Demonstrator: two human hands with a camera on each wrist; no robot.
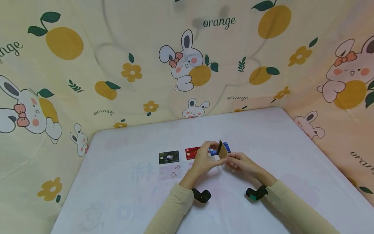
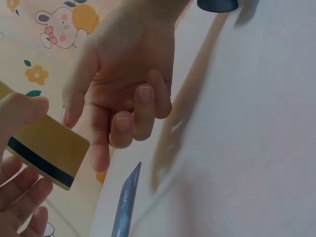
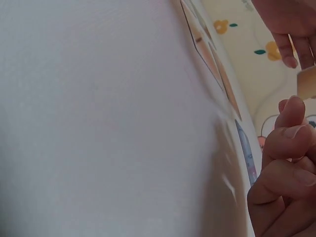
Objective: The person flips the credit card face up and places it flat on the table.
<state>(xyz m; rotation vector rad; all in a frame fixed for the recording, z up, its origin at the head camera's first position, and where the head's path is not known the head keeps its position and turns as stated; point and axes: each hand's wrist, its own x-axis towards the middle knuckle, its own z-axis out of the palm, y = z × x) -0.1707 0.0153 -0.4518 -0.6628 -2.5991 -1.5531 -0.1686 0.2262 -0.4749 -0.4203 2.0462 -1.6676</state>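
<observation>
My left hand pinches a gold card between thumb and fingers, tilted up above the table. A dark stripe crosses the card's face in the left wrist view, where my left hand enters from the left edge. Close beside the card's lower corner is my right hand, its fingers loosely bent. In the left wrist view the right thumb and forefinger stand apart near the card edge; whether they touch it is unclear. Behind the gold card lies a blue card, partly hidden.
A black card marked Vip lies left on the white table, above a pale pink card. A red card lies beside it, partly covered by the left hand. Printed cloth hangs behind the table.
</observation>
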